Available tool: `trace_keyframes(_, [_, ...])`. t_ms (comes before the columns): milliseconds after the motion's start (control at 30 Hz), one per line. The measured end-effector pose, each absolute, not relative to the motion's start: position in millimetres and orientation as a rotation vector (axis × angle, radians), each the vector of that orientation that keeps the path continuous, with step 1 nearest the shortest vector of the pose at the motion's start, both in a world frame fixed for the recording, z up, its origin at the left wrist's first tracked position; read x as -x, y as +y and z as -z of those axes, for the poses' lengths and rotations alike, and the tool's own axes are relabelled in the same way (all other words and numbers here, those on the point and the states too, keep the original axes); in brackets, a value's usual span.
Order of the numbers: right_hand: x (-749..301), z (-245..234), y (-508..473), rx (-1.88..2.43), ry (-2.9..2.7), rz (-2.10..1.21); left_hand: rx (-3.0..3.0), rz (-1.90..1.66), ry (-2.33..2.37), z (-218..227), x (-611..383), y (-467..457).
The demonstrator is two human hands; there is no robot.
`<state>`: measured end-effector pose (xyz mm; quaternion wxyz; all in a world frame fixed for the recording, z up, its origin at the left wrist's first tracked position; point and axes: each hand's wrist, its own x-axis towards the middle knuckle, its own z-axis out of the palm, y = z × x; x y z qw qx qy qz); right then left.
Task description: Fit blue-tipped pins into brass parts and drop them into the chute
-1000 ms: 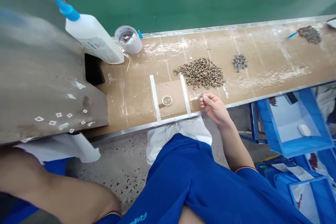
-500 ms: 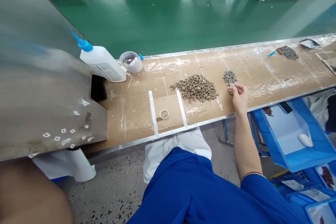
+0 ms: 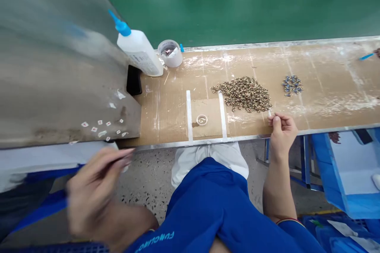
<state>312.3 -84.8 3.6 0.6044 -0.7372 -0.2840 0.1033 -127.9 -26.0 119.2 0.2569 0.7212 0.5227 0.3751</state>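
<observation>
My right hand (image 3: 283, 130) is over the front part of the bench, thumb and forefinger pinched together; whatever is between them is too small to name. Just up and left of it lies a large pile of small brass-coloured metal pieces (image 3: 246, 94). A smaller heap of blue-and-metal pieces (image 3: 292, 85) sits beyond that hand. My left hand (image 3: 96, 193) hangs blurred in front of the bench at lower left, fingers drawn together at the tips, with their contents unclear. Between two white tape strips, a small clear cup (image 3: 202, 119) rests on a cardboard patch (image 3: 209, 128).
A white bottle with a blue nozzle (image 3: 142, 53) leans by a tape roll (image 3: 170, 53) and a black object (image 3: 134, 80). A metal cabinet (image 3: 97, 67) blocks the left side. Blue bins (image 3: 329, 170) stand below at right; a green surface (image 3: 222, 8) runs behind.
The view has shifted, so the bench things sit differently in frame. My right hand has left the small blue heap and come nearer the front edge. My left hand has come into view.
</observation>
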Motion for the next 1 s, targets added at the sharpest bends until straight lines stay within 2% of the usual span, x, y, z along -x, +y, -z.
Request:
trace_keyframes(67, [-285.7, -5.8, -77.7, 1.682, -0.812, -0.326, -1.837, -0.862, 1.228, -99.1, 94.5, -15.9])
trace_keyframes(233, [-228.6, -5.4, -58.9, 1.566, -1.264, -0.644, -1.277, -0.817, 1.105, -35.4, 41.8, 10.0])
trace_keyframes(333, [-211.1, -4.0, -48.5, 1.539, -1.366, -0.748, -1.131, -0.783, 0.981, -15.3, 27.2, 10.7])
trace_keyframes(600, [-198.0, -11.6, -29.1, 1.496, -1.48, -0.744, -1.035, -0.806, 0.844, -5.1, 7.9, 8.3])
trace_keyframes(1000, [-191.4, -23.9, -7.9, 1.345, -1.899, -0.375, -1.159, -0.803, 0.808, -10.0, 4.7, 3.0])
